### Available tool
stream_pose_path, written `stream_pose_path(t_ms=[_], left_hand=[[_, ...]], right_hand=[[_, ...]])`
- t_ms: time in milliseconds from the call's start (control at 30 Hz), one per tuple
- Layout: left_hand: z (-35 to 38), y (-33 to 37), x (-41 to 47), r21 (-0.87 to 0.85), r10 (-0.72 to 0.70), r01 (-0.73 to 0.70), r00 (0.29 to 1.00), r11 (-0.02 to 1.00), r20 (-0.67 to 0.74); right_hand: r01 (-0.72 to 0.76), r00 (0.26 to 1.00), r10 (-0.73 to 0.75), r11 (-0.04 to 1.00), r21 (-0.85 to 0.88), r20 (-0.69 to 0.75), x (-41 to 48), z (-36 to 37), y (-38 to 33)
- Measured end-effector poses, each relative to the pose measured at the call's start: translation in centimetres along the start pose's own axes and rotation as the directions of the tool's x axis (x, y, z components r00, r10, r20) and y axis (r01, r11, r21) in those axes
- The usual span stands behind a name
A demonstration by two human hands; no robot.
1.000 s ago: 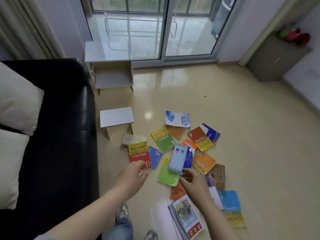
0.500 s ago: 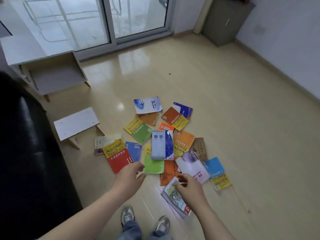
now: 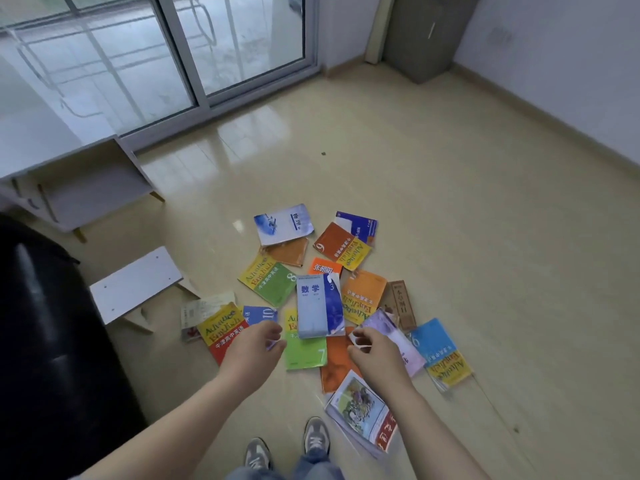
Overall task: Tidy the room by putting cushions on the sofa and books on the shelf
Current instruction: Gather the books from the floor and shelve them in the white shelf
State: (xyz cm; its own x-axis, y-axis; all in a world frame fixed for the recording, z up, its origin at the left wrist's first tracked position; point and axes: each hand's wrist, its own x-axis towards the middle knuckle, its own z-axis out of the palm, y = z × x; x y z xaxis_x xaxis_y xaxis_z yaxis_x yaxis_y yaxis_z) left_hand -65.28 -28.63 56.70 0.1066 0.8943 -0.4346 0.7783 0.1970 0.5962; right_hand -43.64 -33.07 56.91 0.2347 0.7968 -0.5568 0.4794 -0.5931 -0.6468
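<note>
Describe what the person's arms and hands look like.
The left hand and right hand wear no glove, ring or watch that shows. The left forearm and right forearm are uncovered, with no sleeve in view.

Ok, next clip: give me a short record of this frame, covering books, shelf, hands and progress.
books: scattered, overlapping, on the floor beside the black sofa
shelf: white unit by the glass door, no books inside
left hand: loosely curled, empty, over the red book
right hand: loosely curled, empty, over the purple book
progress: no book lifted yet
</note>
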Motion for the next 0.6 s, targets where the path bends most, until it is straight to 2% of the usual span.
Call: stream_pose_path(t_ms=[367, 600], left_hand=[[-4.5, -4.7, 8.8, 0.003, -0.043, 0.043, 0.999, 0.999, 0.009], [-11.0, -10.5, 15.6, -0.011, -0.052, 0.052, 0.997, 0.999, 0.048]], right_hand=[[-0.008, 0.997, 0.016, 0.995, -0.101, 0.077, 7.9, 5.3, -5.8], [-0.051, 0.995, 0.064, 0.987, -0.153, 0.079, 13.9, 12.5, -12.0]])
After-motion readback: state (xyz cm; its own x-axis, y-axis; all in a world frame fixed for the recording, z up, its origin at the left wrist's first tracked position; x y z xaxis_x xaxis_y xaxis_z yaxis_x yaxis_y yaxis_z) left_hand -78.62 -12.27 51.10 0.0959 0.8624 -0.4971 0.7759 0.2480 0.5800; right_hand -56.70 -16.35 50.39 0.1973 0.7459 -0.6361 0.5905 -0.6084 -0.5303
